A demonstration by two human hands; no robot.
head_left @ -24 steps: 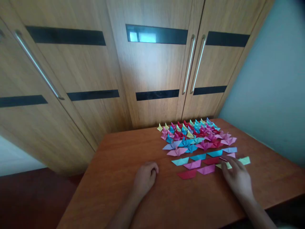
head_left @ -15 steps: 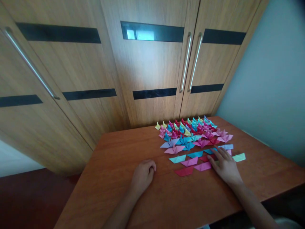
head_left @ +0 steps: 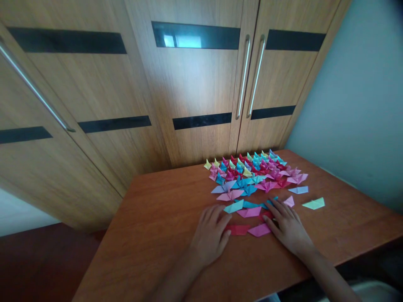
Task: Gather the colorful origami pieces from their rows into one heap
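Several flat folded paper pieces lie in loose rows on the table, among them a mint piece, a pink piece, a red piece and a magenta piece. At their left ends my left hand rests with fingers stretched out, its fingertips by the mint and red pieces. My right hand lies over the right ends, fingers spread, partly covering a blue piece and a dark red piece. A light pink piece sits just beyond its fingers.
Many colourful origami cranes stand in rows at the back of the wooden table. A lavender piece and a light green piece lie to the right. Behind the table rise wooden cabinet doors, with a wall at right.
My left hand has uncurled and moved right to the paper pieces. My right hand has slid slightly left and nearer; the pieces between the hands have shifted closer together.
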